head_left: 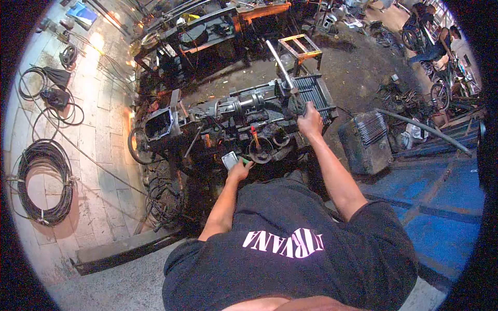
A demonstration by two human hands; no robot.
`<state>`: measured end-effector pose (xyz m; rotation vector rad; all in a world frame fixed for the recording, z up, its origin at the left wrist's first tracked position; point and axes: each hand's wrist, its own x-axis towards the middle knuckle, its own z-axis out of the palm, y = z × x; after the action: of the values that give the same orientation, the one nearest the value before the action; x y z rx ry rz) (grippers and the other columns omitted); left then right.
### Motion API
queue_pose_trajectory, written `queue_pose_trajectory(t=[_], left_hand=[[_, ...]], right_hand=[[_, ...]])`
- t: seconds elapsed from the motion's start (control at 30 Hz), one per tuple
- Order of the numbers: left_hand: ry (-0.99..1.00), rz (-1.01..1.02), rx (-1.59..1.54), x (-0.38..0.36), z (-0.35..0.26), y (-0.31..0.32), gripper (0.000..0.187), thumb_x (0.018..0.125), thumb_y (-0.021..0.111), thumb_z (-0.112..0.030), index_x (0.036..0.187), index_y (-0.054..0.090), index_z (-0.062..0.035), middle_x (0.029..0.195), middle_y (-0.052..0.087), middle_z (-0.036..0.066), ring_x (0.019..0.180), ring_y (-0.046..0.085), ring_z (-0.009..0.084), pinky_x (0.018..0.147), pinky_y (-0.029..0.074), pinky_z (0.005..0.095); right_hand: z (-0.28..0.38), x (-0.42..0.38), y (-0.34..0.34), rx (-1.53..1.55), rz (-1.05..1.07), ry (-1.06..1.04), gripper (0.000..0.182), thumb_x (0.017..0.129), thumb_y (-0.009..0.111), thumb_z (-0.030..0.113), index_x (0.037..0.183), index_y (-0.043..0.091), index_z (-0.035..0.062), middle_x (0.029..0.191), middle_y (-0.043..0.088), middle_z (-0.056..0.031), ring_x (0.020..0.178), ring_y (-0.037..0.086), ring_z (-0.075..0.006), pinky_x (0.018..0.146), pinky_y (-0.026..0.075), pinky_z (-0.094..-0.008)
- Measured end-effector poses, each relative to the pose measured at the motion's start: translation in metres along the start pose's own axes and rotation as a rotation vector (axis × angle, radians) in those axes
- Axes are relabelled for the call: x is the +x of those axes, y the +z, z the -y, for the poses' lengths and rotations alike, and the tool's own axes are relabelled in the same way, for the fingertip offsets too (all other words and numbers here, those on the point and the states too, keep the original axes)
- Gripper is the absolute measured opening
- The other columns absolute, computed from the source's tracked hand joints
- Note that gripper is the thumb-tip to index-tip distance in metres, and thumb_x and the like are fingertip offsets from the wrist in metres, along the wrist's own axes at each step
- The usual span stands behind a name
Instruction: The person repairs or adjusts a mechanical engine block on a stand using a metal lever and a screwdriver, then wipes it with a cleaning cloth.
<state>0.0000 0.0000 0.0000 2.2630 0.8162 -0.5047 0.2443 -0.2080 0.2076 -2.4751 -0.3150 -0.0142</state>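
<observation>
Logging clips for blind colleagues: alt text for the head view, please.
A person's right hand is on a dark metalworking machine; the left hand is at a pale rectangular object. Coiled cable is at the left.

wheel [260, 155] between hands [238, 170] [310, 123]; narrow gap towards shirt [282, 207]

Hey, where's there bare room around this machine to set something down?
The blue sheet below the grey pipe looks mostly bare, as does the floor between the stool and finned metal box. The machine is crowded between the left hand and right hand.
</observation>
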Motion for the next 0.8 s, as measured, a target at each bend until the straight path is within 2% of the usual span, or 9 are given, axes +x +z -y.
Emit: queue_pose_trajectory(t=[0.07, 0.1, 0.4, 0.47, 0.5, 0.57, 0.6, 0.7, 0.8], left_hand=[[-0.021, -0.014, -0.003, -0.007, 0.007, 0.003, 0.085, 0.088, 0.047, -0.061, 0.144, 0.029, 0.0009, 0.115, 0.059, 0.031, 0.109, 0.058, 0.043, 0.092, 0.045, 0.0477], [-0.091, 0.034, 0.042, -0.045, 0.033, -0.003, 0.085, 0.088, 0.047, -0.061, 0.144, 0.029, 0.0009, 0.115, 0.059, 0.031, 0.109, 0.058, 0.043, 0.092, 0.045, 0.0477], [-0.137, 0.008, 0.01, -0.029, 0.016, 0.004, 0.085, 0.089, 0.047, -0.06, 0.145, 0.025, 0.0001, 0.117, 0.057, 0.033, 0.113, 0.054, 0.045, 0.094, 0.043, 0.0479], [-0.182, -0.016, -0.317, -0.014, 0.037, 0.028, 0.083, 0.09, 0.049, -0.055, 0.148, 0.02, -0.0022, 0.108, 0.063, 0.029, 0.098, 0.063, 0.0407, 0.084, 0.049, 0.0445], [-0.19, -0.011, -0.315, -0.021, 0.029, 0.025, 0.083, 0.09, 0.049, -0.055, 0.148, 0.02, -0.0022, 0.108, 0.063, 0.029, 0.098, 0.063, 0.0407, 0.084, 0.049, 0.0445], [-0.273, -0.025, -0.599, -0.037, 0.006, 0.014, 0.082, 0.092, 0.052, -0.047, 0.149, 0.014, -0.0032, 0.092, 0.068, 0.021, 0.075, 0.067, 0.0301, 0.068, 0.052, 0.0391], [-0.238, -0.08, -0.613, -0.037, 0.004, 0.017, 0.079, 0.093, 0.054, -0.042, 0.15, 0.013, -0.0052, 0.08, 0.067, 0.013, 0.059, 0.062, 0.0193, 0.054, 0.049, 0.0331], [-0.368, -0.102, -0.77, -0.04, -0.002, 0.025, 0.074, 0.093, 0.053, -0.045, 0.148, 0.02, -0.0072, 0.082, 0.068, 0.011, 0.06, 0.062, 0.0184, 0.052, 0.048, 0.0323], [-0.387, -0.106, -0.888, -0.043, -0.003, 0.034, 0.07, 0.092, 0.053, -0.047, 0.143, 0.028, -0.0062, 0.083, 0.068, 0.009, 0.059, 0.061, 0.0162, 0.05, 0.047, 0.0311]], right_hand=[[0.004, -0.009, 0.001, -0.019, -0.001, 0.001, 0.036, 0.072, 0.063, 0.012, 0.105, 0.049, 0.0068, 0.093, 0.064, -0.0237, 0.092, 0.06, -0.045, 0.077, 0.046, -0.0527], [0.007, -0.036, 0.016, 0.01, 0.073, 0.055, 0.036, 0.072, 0.063, 0.012, 0.105, 0.049, 0.0068, 0.093, 0.064, -0.0237, 0.092, 0.06, -0.045, 0.077, 0.046, -0.0527], [0.007, -0.021, 0.009, 0.048, 0.028, 0.007, 0.038, 0.072, 0.061, 0.008, 0.109, 0.05, 0.0065, 0.099, 0.062, -0.0244, 0.092, 0.059, -0.0454, 0.078, 0.047, -0.0533], [0.002, -0.018, 0.012, 0.012, 0.034, -0.008, 0.045, 0.07, 0.064, 0.011, 0.112, 0.049, 0.0088, 0.098, 0.062, -0.0221, 0.088, 0.061, -0.0459, 0.077, 0.049, -0.0533], [0.004, -0.019, 0.01, 0.013, 0.042, -0.004, 0.045, 0.07, 0.064, 0.011, 0.112, 0.049, 0.0088, 0.098, 0.062, -0.0221, 0.088, 0.061, -0.0459, 0.077, 0.049, -0.0533], [0.01, -0.018, 0.005, 0.001, 0.099, 0.061, 0.039, 0.073, 0.061, 0.007, 0.11, 0.05, 0.0071, 0.1, 0.062, -0.0232, 0.091, 0.06, -0.0452, 0.077, 0.047, -0.0536], [0.005, -0.016, 0.009, -0.028, 0.138, 0.049, 0.047, 0.071, 0.063, 0.011, 0.116, 0.049, 0.0101, 0.099, 0.061, -0.022, 0.088, 0.062, -0.0448, 0.076, 0.049, -0.0531], [-0.003, -0.016, 0.016, 0.028, 0.095, -0.003, 0.048, 0.071, 0.063, 0.01, 0.117, 0.049, 0.009, 0.102, 0.06, -0.0227, 0.088, 0.061, -0.0447, 0.076, 0.049, -0.0532], [-0.004, -0.017, 0.015, 0.057, 0.098, -0.008, 0.049, 0.071, 0.063, 0.01, 0.118, 0.049, 0.0079, 0.103, 0.059, -0.0233, 0.089, 0.061, -0.0446, 0.077, 0.049, -0.0528]])
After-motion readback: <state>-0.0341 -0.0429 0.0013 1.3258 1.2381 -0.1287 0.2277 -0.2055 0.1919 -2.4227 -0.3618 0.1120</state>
